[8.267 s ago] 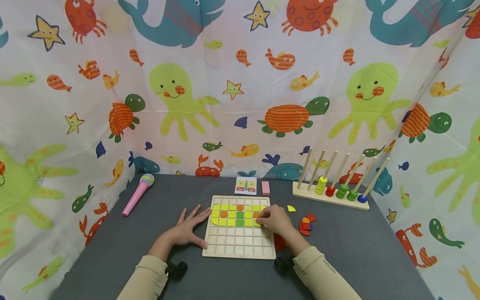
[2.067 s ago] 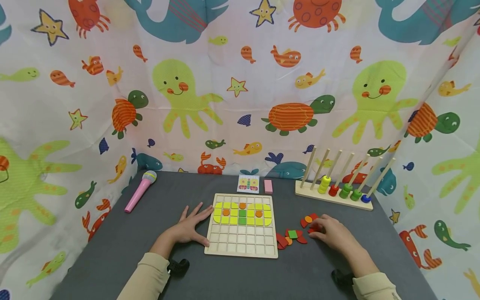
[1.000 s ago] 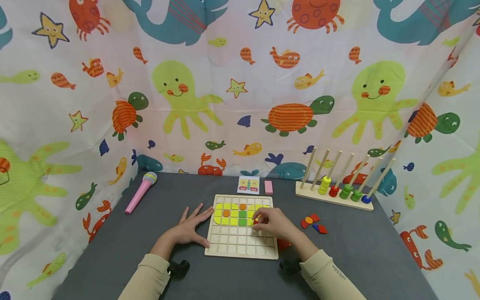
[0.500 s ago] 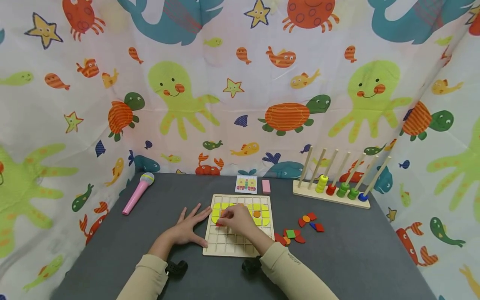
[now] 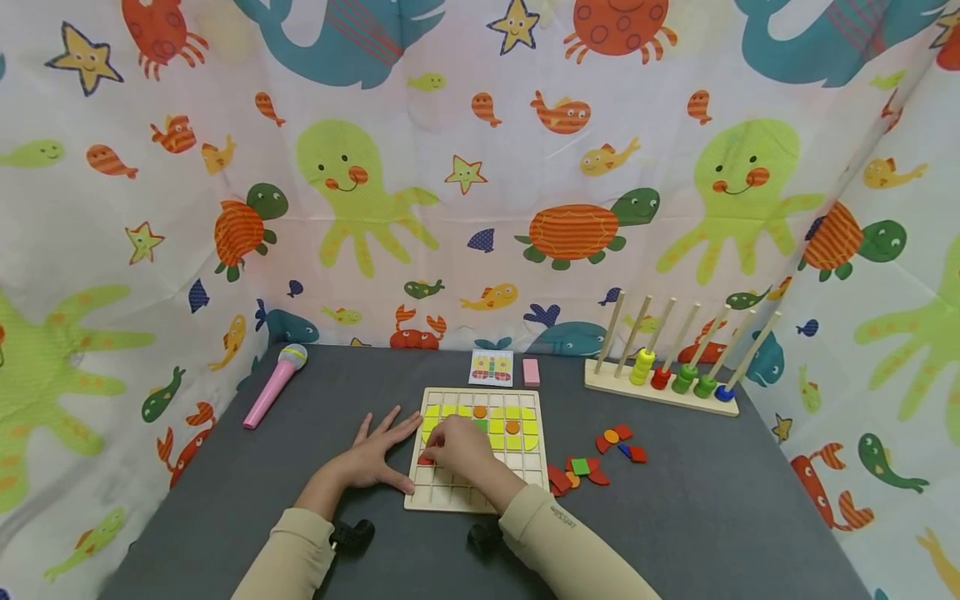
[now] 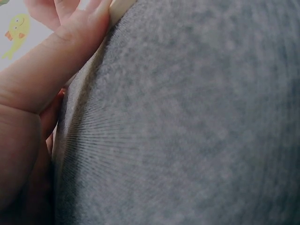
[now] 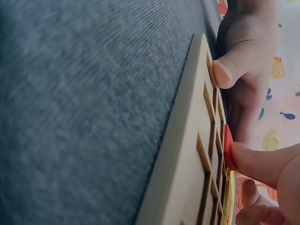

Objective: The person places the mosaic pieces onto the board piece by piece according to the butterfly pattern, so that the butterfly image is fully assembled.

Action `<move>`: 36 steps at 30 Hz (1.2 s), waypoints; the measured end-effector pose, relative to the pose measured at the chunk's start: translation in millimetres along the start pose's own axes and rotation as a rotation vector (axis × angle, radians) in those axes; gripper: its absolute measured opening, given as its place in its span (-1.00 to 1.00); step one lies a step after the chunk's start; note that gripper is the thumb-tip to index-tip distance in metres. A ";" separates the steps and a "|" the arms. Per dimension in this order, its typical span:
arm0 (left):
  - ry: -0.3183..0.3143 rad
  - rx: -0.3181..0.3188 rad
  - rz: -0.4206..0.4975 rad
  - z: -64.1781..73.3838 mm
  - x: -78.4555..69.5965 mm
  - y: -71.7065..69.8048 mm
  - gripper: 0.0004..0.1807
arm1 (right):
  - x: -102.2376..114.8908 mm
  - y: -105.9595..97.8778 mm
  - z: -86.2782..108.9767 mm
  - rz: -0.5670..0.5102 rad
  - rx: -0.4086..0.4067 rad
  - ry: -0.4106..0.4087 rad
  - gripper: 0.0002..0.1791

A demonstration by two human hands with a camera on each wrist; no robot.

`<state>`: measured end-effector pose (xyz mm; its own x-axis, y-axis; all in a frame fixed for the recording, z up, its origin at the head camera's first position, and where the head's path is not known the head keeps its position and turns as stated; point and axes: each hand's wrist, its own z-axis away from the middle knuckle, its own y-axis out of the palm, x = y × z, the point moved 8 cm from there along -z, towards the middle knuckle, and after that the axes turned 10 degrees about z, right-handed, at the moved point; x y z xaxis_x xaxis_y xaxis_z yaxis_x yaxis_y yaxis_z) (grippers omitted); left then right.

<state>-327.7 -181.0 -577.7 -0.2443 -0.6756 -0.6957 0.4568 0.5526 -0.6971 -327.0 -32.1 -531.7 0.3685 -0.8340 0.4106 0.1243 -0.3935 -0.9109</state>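
Pinched between thumb and fingertips of the right hand (image 5: pixel 463 448), a red tile (image 7: pixel 228 145) is at the nine o'clock side of the wooden grid board (image 5: pixel 528 468); the grip is nearly closed, just wide enough for the tile. At nine o'clock too, the left hand (image 5: pixel 367 461) lies spread, its thumb on the board's edge, holding no tile.

Dark lettering (image 5: pixel 562 516) runs along the right sleeve (image 5: pixel 558 546) — too small for me to read.

Much of the red tile is covered by the fingers, and I can't tell whether it lies flat in its compartment. That hand also hides some of the yellow tiles (image 5: pixel 512 413) in the upper rows; orange discs (image 5: pixel 512 427) show among them. Both sleeves are cut off at six o'clock.

Grey cloth (image 5: pixel 675 517) covers the table. Loose pieces (image 5: pixel 558 480) lie towards three and four o'clock, a patterned card (image 5: pixel 491 367) at twelve, a pink block (image 5: pixel 531 372) at one, a peg stand (image 5: pixel 600 379) at two and a pink microphone (image 5: pixel 270 396) at ten. Behind hangs a white curtain (image 5: pixel 450 233) printed with sea animals.
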 end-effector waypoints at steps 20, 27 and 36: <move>0.003 -0.010 0.012 -0.7 1.6 -0.2 0.36 | -54.8 -57.3 41.9 -0.031 -0.103 0.076 -0.81; 0.014 -0.014 0.025 1.3 3.8 -1.1 0.38 | -104.0 -80.4 62.2 -0.025 -0.141 0.214 -0.79; 0.018 -0.010 0.030 1.2 0.9 0.4 0.35 | -176.9 -115.7 92.6 0.007 -0.192 0.327 -0.77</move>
<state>-326.8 -182.0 -578.4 -0.2461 -0.6498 -0.7192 0.4560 0.5772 -0.6775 -321.3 196.9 -502.7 0.0517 -0.9041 0.4242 -0.0638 -0.4269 -0.9021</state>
